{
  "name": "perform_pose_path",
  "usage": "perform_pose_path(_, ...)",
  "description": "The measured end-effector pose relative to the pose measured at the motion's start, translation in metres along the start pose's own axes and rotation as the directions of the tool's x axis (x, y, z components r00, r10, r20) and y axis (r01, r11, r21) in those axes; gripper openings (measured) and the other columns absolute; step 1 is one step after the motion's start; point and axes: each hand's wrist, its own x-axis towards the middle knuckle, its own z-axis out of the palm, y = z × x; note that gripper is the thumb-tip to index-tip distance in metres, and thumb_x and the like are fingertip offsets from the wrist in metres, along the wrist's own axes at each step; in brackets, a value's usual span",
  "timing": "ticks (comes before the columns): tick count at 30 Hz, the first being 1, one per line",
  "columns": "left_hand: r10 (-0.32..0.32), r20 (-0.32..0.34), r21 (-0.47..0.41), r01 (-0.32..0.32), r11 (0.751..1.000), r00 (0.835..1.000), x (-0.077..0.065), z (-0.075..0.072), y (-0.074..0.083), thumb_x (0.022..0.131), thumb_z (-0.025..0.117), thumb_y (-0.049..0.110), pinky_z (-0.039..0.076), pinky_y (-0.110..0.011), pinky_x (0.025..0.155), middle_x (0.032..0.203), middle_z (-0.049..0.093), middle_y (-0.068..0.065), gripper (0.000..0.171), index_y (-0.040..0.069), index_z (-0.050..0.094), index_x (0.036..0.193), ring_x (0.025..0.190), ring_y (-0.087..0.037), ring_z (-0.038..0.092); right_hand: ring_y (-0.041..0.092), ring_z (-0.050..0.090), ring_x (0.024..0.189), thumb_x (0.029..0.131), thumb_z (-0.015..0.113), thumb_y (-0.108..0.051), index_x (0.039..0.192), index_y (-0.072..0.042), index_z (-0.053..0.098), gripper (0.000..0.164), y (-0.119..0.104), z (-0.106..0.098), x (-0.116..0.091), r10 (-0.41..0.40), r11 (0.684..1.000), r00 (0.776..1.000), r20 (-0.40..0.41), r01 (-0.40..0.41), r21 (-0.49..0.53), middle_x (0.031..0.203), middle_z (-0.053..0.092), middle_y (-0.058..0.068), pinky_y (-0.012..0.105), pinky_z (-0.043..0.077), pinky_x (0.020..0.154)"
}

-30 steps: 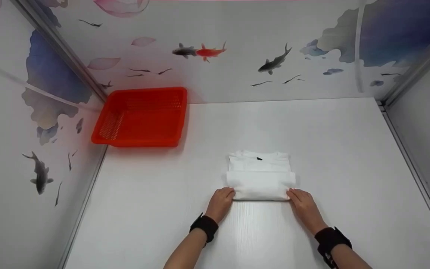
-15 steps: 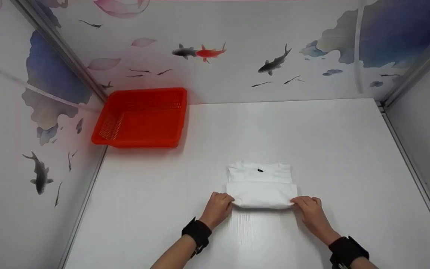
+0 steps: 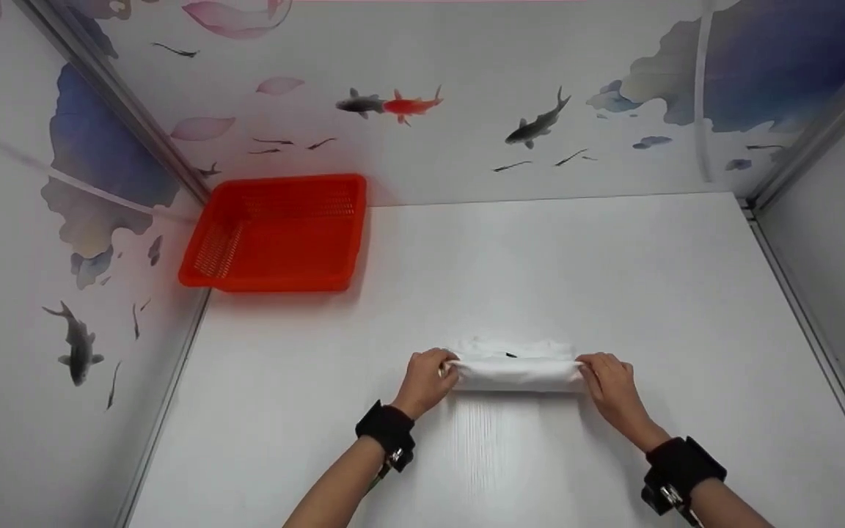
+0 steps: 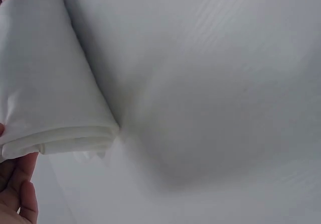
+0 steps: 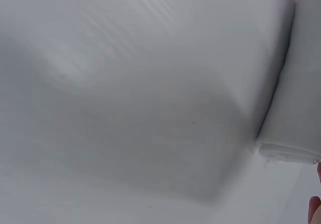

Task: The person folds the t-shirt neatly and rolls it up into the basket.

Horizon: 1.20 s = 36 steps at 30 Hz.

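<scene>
A white shirt, folded into a thick band with a small dark label near its far edge, lies on the white table. My left hand pinches its left end between thumb and fingers. At the other end, my right hand pinches the right corner the same way. In the left wrist view the folded shirt shows several stacked layers at its end, with fingers below. The right wrist view has the shirt at its right edge, and only fingertips of the right hand show.
A red plastic basket with perforated sides stands at the table's back left corner. Walls printed with fish and petals enclose the table at the back and both sides. Each wrist wears a black strap.
The shirt first slid toward me in both hands. Then its near edge was lifted and turned away from me, so less of the collar part shows. Both hands moved with it.
</scene>
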Motion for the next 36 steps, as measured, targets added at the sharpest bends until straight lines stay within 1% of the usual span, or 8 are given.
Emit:
perform_pose_path(4, -0.062, 0.009, -0.047, 0.062, 0.997, 0.998, 0.021, 0.002, -0.008, 0.08, 0.059, 0.003, 0.044, -0.027, 0.065, 0.077, 0.064, -0.005, 0.013, 0.004, 0.067, 0.09, 0.068, -0.014, 0.056, 0.027, 0.053, 0.076, 0.082, 0.059, 0.002, 0.091, 0.0, 0.06, 0.009, 0.007, 0.003, 0.022, 0.07, 0.997, 0.997, 0.025, -0.071, 0.021, 0.083, 0.06, 0.011, 0.043, 0.032, 0.069)
perform_pose_path(6, -0.105, 0.021, -0.057, 0.106, 0.993, 0.994, 0.031, 0.004, -0.013, 0.081, 0.059, 0.003, 0.044, -0.025, 0.064, 0.079, 0.063, -0.006, 0.014, 0.003, 0.067, 0.092, 0.069, -0.015, 0.056, 0.028, 0.052, 0.077, 0.085, 0.058, -0.001, 0.092, 0.0, 0.061, 0.008, 0.01, 0.005, 0.032, 0.132, 0.991, 0.989, 0.064, -0.133, 0.022, 0.083, 0.06, 0.012, 0.045, 0.031, 0.07)
perform_pose_path(12, -0.204, 0.046, -0.022, 0.206, 0.978, 0.978, 0.051, 0.013, -0.02, 0.083, 0.06, 0.005, 0.046, -0.03, 0.068, 0.085, 0.063, -0.009, 0.018, 0.001, 0.066, 0.1, 0.075, -0.019, 0.058, 0.033, 0.053, 0.085, 0.09, 0.052, -0.008, 0.097, 0.003, 0.062, 0.016, 0.018, 0.012, 0.056, 0.286, 0.958, 0.936, 0.205, -0.286, -0.027, 0.088, 0.059, 0.016, 0.048, 0.034, 0.071)
perform_pose_path(16, -0.277, 0.065, 0.02, 0.276, 0.961, 0.959, 0.058, 0.021, -0.022, 0.086, 0.059, 0.01, 0.046, -0.034, 0.071, 0.088, 0.063, -0.009, 0.022, 0.002, 0.064, 0.105, 0.081, -0.022, 0.059, 0.036, 0.053, 0.089, 0.091, 0.05, -0.009, 0.099, 0.004, 0.062, 0.019, 0.021, 0.015, 0.068, 0.343, 0.939, 0.899, 0.273, -0.339, -0.064, 0.092, 0.059, 0.019, 0.053, 0.037, 0.072)
perform_pose_path(22, -0.381, 0.112, 0.034, 0.379, 0.925, 0.918, 0.061, 0.034, -0.023, 0.093, 0.049, 0.013, 0.047, -0.037, 0.079, 0.102, 0.06, -0.015, 0.029, 0.001, 0.056, 0.119, 0.094, -0.027, 0.058, 0.039, 0.052, 0.093, 0.091, 0.048, -0.007, 0.102, 0.005, 0.06, 0.02, 0.023, 0.02, 0.079, 0.408, 0.912, 0.85, 0.335, -0.4, -0.094, 0.096, 0.059, 0.022, 0.057, 0.036, 0.076)
perform_pose_path(27, -0.429, 0.101, 0.009, 0.43, 0.903, 0.898, 0.059, 0.04, -0.024, 0.096, 0.042, 0.014, 0.046, -0.039, 0.081, 0.103, 0.058, -0.017, 0.032, 0.002, 0.05, 0.125, 0.094, -0.03, 0.057, 0.039, 0.054, 0.09, 0.093, 0.046, -0.007, 0.104, 0.005, 0.058, 0.021, 0.023, 0.027, 0.079, 0.412, 0.91, 0.853, 0.319, -0.405, -0.091, 0.095, 0.059, 0.023, 0.057, 0.038, 0.074)
perform_pose_path(32, -0.448, 0.111, -0.023, 0.453, 0.891, 0.887, 0.058, 0.04, -0.023, 0.098, 0.038, 0.02, 0.044, -0.044, 0.083, 0.109, 0.054, -0.02, 0.038, 0.003, 0.044, 0.131, 0.096, -0.033, 0.055, 0.04, 0.055, 0.091, 0.095, 0.042, -0.01, 0.106, 0.005, 0.058, 0.025, 0.023, 0.029, 0.079, 0.421, 0.906, 0.856, 0.3, -0.416, -0.082, 0.096, 0.059, 0.024, 0.058, 0.038, 0.074)
perform_pose_path(36, -0.464, 0.102, -0.024, 0.468, 0.883, 0.88, 0.056, 0.037, -0.019, 0.097, 0.041, 0.027, 0.043, -0.049, 0.082, 0.116, 0.05, -0.021, 0.044, 0.005, 0.04, 0.134, 0.102, -0.035, 0.052, 0.042, 0.051, 0.1, 0.096, 0.038, -0.015, 0.116, 0.006, 0.052, 0.032, 0.022, 0.025, 0.079, 0.447, 0.89, 0.841, 0.304, -0.452, -0.059, 0.106, 0.056, 0.027, 0.059, 0.037, 0.078)
